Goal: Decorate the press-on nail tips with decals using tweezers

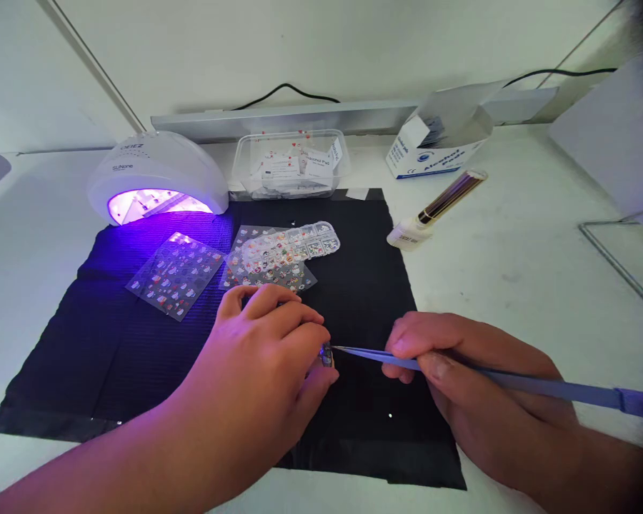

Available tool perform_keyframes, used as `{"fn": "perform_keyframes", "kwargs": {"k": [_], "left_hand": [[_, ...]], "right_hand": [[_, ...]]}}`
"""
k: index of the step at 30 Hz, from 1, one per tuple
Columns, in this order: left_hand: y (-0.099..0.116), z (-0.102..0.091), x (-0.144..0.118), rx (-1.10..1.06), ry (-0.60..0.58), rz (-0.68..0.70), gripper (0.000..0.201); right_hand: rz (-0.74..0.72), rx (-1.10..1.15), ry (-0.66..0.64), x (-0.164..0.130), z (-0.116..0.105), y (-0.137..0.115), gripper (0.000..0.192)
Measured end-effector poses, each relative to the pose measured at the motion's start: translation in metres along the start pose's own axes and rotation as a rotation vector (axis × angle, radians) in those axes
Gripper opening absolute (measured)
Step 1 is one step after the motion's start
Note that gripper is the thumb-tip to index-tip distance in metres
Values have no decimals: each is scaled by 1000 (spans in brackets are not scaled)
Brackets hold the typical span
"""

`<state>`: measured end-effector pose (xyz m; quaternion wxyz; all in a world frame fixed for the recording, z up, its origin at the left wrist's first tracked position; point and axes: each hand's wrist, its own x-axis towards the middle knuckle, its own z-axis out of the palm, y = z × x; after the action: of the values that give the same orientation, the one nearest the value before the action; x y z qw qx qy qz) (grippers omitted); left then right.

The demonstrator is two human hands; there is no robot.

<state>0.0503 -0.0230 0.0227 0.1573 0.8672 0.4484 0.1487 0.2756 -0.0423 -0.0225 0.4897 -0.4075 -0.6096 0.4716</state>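
The left hand pinches a small nail tip over the black mat; the right hand grips tweezers touching it. A hard nudge could flick the tip from the fingers.

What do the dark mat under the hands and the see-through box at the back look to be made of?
The mat looks like matte black paper or fabric: faint ribbed lines, creased edges, no shine. The box seems clear, glossy plastic: the packets inside show through its walls.
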Motion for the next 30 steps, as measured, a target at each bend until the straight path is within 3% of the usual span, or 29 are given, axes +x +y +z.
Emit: {"fn": "perform_keyframes", "kwargs": {"k": [30], "left_hand": [[-2, -1, 2, -18, -46, 3, 7]], "right_hand": [[46, -41, -18, 0, 0, 3, 18]]}}
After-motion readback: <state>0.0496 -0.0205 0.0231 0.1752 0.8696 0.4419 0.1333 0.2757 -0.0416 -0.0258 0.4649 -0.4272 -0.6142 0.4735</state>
